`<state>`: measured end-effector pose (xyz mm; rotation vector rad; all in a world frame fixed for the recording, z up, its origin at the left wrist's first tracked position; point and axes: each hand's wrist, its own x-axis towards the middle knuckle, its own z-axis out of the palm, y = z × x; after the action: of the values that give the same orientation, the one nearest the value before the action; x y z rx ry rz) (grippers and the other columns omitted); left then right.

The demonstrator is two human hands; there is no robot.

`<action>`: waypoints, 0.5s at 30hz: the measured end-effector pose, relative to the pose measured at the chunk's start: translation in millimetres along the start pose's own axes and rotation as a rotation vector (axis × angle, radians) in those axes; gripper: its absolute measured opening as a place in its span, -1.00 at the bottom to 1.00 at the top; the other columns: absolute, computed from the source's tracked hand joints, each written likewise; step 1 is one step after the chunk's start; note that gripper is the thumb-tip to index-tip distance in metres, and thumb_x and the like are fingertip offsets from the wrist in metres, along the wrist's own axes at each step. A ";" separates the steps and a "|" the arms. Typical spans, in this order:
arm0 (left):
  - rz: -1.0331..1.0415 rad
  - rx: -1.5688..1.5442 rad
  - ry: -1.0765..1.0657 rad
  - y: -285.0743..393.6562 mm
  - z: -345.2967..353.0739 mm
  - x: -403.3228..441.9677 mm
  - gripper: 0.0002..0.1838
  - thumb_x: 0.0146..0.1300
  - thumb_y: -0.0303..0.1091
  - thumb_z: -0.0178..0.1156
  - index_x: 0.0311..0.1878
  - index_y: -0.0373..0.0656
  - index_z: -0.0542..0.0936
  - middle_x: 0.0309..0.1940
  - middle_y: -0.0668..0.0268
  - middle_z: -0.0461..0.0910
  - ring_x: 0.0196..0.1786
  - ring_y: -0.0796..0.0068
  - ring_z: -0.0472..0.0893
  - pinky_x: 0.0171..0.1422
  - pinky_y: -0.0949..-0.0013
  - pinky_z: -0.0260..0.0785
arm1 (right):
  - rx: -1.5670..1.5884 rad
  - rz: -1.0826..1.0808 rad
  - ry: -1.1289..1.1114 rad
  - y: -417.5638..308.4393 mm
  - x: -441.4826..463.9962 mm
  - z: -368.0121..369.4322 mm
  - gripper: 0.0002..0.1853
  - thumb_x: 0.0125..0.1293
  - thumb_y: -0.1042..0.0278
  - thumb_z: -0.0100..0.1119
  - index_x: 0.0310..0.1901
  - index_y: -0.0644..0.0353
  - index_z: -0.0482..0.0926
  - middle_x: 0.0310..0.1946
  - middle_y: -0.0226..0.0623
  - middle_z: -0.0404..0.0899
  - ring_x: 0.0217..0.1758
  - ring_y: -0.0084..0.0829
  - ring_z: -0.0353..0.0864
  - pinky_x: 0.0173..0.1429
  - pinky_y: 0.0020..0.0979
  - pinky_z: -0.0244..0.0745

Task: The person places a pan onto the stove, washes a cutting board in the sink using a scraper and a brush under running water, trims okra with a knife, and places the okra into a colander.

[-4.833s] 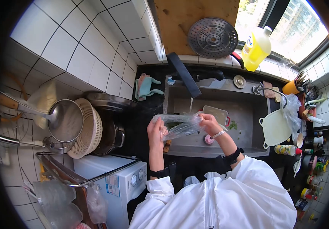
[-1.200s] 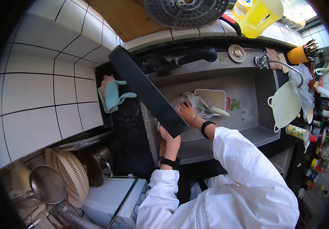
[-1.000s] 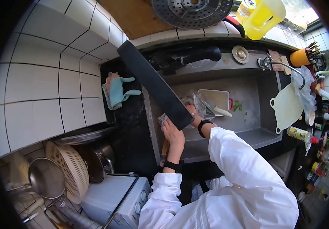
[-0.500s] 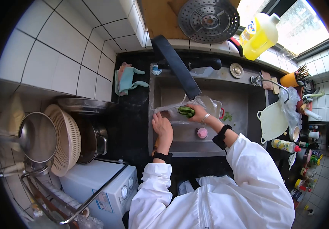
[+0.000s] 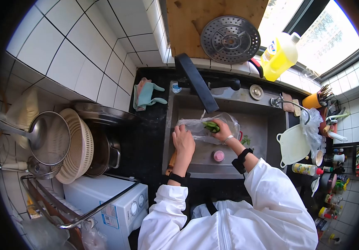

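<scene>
My right hand (image 5: 221, 130) is closed around several green peppers (image 5: 211, 126) over the sink (image 5: 254, 166). They lie against a clear plastic bag (image 5: 195, 126) stretched across the basin. At the bag's left end, my left hand (image 5: 183, 139) grips its edge, fingertips partly hidden by the film. Below my left wrist a wooden handle (image 5: 172, 161) shows, its other end out of sight. A pink-topped container (image 5: 218, 156) stands in the sink below my right hand. Green leafy scraps (image 5: 246, 141) lie to the right, beside a partly covered vessel with a red handle (image 5: 241, 136).
A black faucet (image 5: 198, 85) reaches over the basin from behind. Light blue gloves (image 5: 147, 95) lie left on the black counter. A pale cutting board (image 5: 293, 143) rests at right. Left stand a beige basket (image 5: 76, 146) and a white appliance (image 5: 104, 200).
The view has shifted, with more of the window and back wall showing. My right hand, with the peppers, stays close to my left, and the bag looks more bunched between them.
</scene>
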<state>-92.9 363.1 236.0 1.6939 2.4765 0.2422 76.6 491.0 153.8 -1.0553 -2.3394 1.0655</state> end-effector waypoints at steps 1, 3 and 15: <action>-0.003 -0.019 -0.027 -1.7 3.2 -2.8 -0.84 0.06 -0.40 0.16 -0.34 -0.21 0.68 0.18 0.21 0.37 0.16 0.20 0.33 0.14 0.24 0.20 | 0.110 0.054 0.015 -0.6 -0.1 0.2 -0.38 -0.22 0.49 0.29 0.04 0.16 0.47 -0.09 -0.09 0.59 0.02 -0.04 0.54 0.12 -0.25 0.43; -0.008 -0.060 -0.083 -4.6 9.2 -8.0 -0.85 0.06 -0.40 0.17 -0.34 -0.22 0.67 0.25 0.18 0.33 0.18 0.18 0.32 0.16 0.21 0.20 | 0.328 0.163 0.044 -6.1 -0.7 -2.3 -0.42 -0.21 0.49 0.29 0.01 0.15 0.49 -0.10 -0.12 0.59 0.01 -0.03 0.54 0.10 -0.23 0.43; -0.324 -0.115 0.045 -3.9 -17.9 -12.7 -0.78 -0.07 -0.35 0.27 -0.33 -0.25 0.59 0.10 0.10 0.36 0.20 0.13 0.28 0.23 0.11 0.14 | 0.059 0.032 -0.166 -21.2 17.1 -5.8 -0.40 -0.22 0.50 0.28 0.03 0.23 0.48 -0.12 -0.06 0.59 0.00 -0.01 0.53 0.12 -0.28 0.42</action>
<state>-95.4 348.9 253.0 1.2333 2.6619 0.3803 58.5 497.5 174.0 -1.0208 -2.4091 1.2702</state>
